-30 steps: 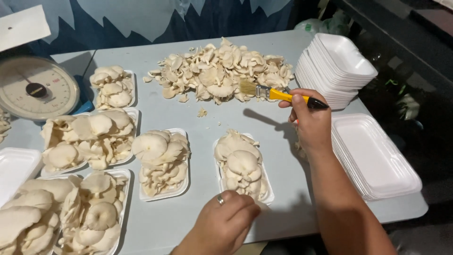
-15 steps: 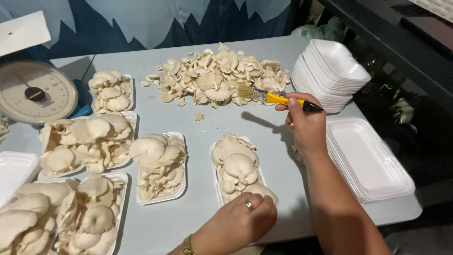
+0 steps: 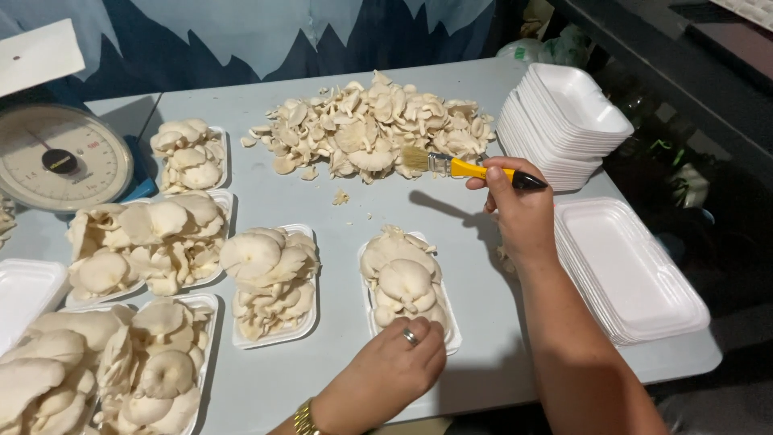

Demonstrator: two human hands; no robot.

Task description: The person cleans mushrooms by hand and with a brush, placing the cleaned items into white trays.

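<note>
Head view: loose mushroom pile [image 3: 370,129], stacked foam trays [image 3: 568,121] flank brush [image 3: 463,167].

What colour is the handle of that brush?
The brush in the right hand has a yellow handle with a black end, seen in the head view.

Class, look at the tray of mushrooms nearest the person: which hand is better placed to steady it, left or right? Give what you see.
Left. The left hand already rests at the near end of the mushroom tray. The right hand is further up the table, its grip closed round a yellow-handled brush near the loose mushroom pile.
</note>
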